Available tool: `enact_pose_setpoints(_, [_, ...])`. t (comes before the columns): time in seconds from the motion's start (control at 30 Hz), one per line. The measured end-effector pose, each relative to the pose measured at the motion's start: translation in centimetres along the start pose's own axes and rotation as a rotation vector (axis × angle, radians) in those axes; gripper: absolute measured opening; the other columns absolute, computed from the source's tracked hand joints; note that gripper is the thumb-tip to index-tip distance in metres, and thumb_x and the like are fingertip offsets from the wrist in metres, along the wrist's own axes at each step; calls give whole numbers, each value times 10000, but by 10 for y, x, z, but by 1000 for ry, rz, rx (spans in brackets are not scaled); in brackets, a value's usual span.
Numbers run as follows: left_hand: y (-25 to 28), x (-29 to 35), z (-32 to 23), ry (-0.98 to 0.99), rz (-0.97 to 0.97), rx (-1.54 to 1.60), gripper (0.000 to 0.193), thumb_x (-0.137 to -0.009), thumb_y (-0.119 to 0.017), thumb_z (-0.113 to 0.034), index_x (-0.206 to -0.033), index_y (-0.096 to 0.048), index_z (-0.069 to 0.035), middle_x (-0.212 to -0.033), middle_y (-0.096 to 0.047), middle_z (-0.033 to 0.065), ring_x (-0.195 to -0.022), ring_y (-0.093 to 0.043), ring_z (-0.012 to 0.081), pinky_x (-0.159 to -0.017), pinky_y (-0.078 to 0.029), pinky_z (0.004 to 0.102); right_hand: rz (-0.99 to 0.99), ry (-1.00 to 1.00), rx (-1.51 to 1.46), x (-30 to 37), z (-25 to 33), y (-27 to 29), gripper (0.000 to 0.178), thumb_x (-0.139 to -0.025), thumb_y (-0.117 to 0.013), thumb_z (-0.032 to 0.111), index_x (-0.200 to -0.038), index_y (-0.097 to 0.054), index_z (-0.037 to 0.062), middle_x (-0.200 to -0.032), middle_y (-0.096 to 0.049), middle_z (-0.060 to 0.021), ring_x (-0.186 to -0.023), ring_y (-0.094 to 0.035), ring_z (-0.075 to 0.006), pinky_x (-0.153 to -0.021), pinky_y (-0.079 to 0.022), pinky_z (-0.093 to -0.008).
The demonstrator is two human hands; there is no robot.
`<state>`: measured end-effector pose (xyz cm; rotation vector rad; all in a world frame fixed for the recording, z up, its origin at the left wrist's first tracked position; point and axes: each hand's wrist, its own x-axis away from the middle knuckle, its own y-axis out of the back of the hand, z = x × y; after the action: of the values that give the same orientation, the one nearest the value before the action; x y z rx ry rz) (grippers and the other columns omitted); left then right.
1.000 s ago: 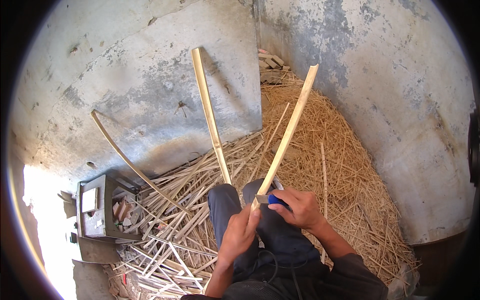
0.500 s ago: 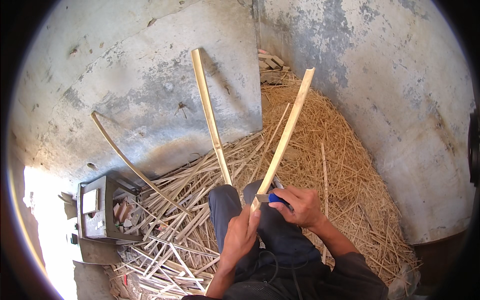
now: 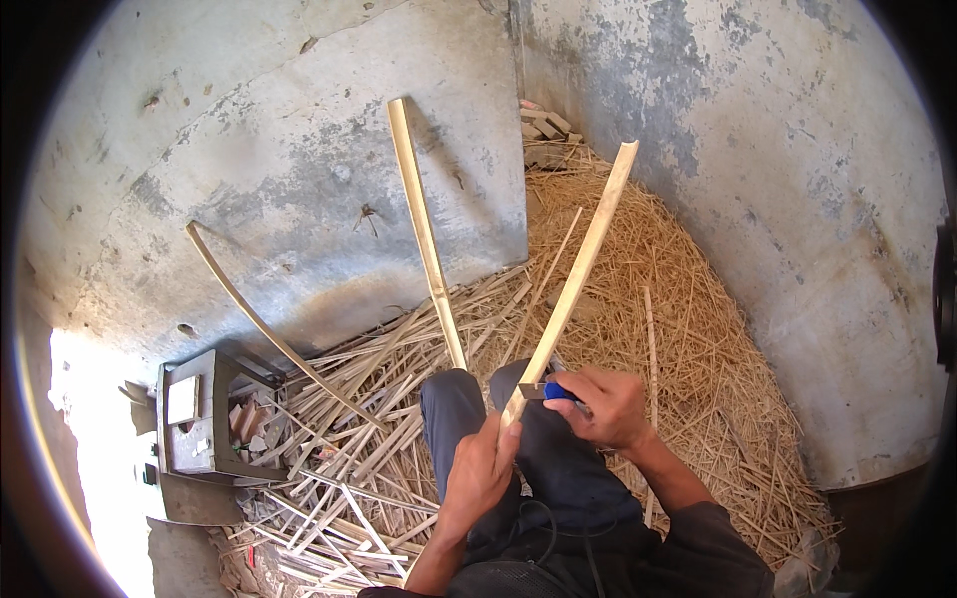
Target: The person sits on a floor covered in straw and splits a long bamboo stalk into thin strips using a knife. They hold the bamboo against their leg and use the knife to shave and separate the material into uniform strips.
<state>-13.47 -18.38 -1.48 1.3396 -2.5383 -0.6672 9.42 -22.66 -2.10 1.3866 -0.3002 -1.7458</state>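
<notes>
A long split bamboo strip (image 3: 583,256) slants up and away to the right from my lap, its pale hollow end far off. My left hand (image 3: 480,468) grips its near end, thumb on top. In my right fist (image 3: 606,407) is a knife (image 3: 558,391) with a blue handle. Its flat metal blade lies across the strip just beyond my left hand, touching it or very close. Whether the edge has bitten into the bamboo I cannot tell. Both hands are above my dark trousers (image 3: 538,468).
A second bamboo strip (image 3: 424,229) leans on the stained wall (image 3: 269,130) ahead, and a thin bent one (image 3: 269,334) stands further left. Cut slats (image 3: 349,478) litter the floor, with straw-like shavings (image 3: 698,379) to the right. A dark wooden stool (image 3: 204,439) lies on the left.
The knife and my right hand have shifted slightly up along the strip, away from my left hand. My left hand keeps its hold near the same place.
</notes>
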Motion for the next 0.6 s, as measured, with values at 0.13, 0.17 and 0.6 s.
enact_pose_setpoints(0.13, [1, 2, 0, -4, -4, 12, 288, -1139, -548, -251, -1022, -545, 13, -755, -596, 306, -773, -606, 567, -647, -426, 602, -2, 5, 11, -3, -1, 1, 372, -980, -755, 484, -1013, -798, 116, -721, -650, -29, -550, -636, -224, -503, -479, -368])
enact_pose_setpoints(0.17, [1, 2, 2, 2, -2, 10, 290, -1139, -548, -252, -1022, -545, 13, -757, -597, 306, -775, -607, 567, -648, -426, 603, 4, 9, 13, -4, -1, 1, 373, -980, -754, 485, -1013, -798, 116, -722, -651, -29, -551, -636, -224, -503, -479, -367])
enact_pose_setpoints(0.6, [-5, 20, 18, 40, 58, -41, 322, -1146, -529, -297, -1034, -553, 4, -773, -631, 306, -811, -626, 569, -675, -453, 604, -198, -160, 17, -13, -38, 5, 318, -992, -779, 381, -1062, -792, 71, -863, -762, -107, -669, -736, -256, -578, -557, -369])
